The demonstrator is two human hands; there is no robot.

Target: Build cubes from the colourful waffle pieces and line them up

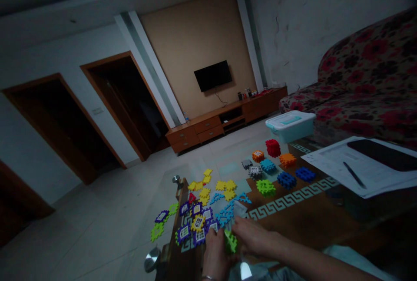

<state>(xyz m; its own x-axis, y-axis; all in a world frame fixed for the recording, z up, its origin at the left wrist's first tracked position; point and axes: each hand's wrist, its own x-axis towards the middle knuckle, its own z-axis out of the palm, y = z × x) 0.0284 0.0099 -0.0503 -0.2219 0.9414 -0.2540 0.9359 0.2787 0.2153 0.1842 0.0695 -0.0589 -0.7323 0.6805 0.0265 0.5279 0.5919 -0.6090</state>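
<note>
My left hand (215, 249) and my right hand (252, 235) are close together at the near edge of the glass table. Between them is a lime green toothed building block (230, 242), with the fingers of both hands closed at its sides. Part of the block is hidden by the hands. Beyond my right hand lie light blue toothed pieces (225, 215) and a pale, see-through thing (240, 208) I cannot make out. Just past my left hand are purple pieces with white window grids (199, 236) and a yellow window piece (197, 223).
Yellow pieces (226, 185) lie farther back. Stacks by colour include red (273, 147), lime (265, 187) and dark blue (286, 180). A lidded box (291, 125) stands behind. Papers (332, 159), a pen (354, 174) and a black phone (382, 154) lie right. Metal table fittings (151, 260) stick out left.
</note>
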